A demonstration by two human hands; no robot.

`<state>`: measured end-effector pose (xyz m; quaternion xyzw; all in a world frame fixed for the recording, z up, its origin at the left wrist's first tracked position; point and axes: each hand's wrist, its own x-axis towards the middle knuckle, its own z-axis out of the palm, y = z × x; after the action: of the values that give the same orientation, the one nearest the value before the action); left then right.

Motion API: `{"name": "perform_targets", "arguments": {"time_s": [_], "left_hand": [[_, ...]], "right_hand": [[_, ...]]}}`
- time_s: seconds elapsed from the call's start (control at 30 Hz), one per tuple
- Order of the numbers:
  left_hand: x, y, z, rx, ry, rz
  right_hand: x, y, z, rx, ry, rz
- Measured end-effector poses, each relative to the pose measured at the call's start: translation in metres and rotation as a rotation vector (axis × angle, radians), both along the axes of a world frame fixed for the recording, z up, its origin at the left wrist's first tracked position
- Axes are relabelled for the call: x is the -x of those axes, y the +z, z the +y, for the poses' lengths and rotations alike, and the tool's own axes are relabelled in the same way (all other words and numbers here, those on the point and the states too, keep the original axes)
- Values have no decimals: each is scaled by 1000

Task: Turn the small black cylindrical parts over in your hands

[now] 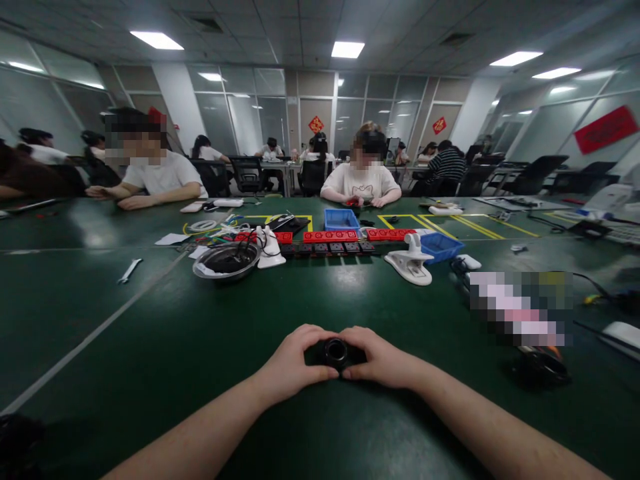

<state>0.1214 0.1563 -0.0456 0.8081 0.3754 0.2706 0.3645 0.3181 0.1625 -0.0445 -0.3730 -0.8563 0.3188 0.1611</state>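
Note:
A small round black part with a ring-shaped opening [335,351] is between my two hands, low in the middle of the head view. My left hand [295,360] curves round its left side, with fingers behind and thumb in front. From the right, my right hand [377,359] curves round it the same way. The fingertips of both hands nearly meet behind the part, and the thumbs come close together in front. Its underside is hidden.
On the green table [240,347] are a metal bowl [225,270] with black items, a white clamp stand [411,263], blue trays [341,220], red and black socket strips [330,236], a wrench [131,271] and cables. Two people sit across the table.

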Motion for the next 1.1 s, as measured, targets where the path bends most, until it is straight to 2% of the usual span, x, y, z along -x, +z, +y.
{"name": "perform_targets", "arguments": {"time_s": [0.17, 0.37, 0.53, 0.63, 0.73, 0.87, 0.97, 1.1], "left_hand": [[-3, 2, -4, 36, 34, 13], [-12, -2, -13, 3, 245, 84], [-22, -5, -18, -87, 420, 103], [-23, -7, -16, -120, 438, 76], [-19, -7, -10, -72, 297, 28], [-10, 0, -7, -10, 44, 5], [-7, 4, -11, -43, -2, 12], [-8, 4, -13, -50, 12, 18]], "right_hand": [[2, -6, 2, -52, -22, -9], [10, -13, -7, -89, -257, -64], [28, -16, -17, -299, -491, -234], [33, -16, -20, -389, -542, -302], [29, -14, -21, -381, -471, -210], [13, -4, -17, -164, -140, 8], [1, 2, -13, 16, 1, 69], [-4, 0, -8, 66, 5, 67]]}}
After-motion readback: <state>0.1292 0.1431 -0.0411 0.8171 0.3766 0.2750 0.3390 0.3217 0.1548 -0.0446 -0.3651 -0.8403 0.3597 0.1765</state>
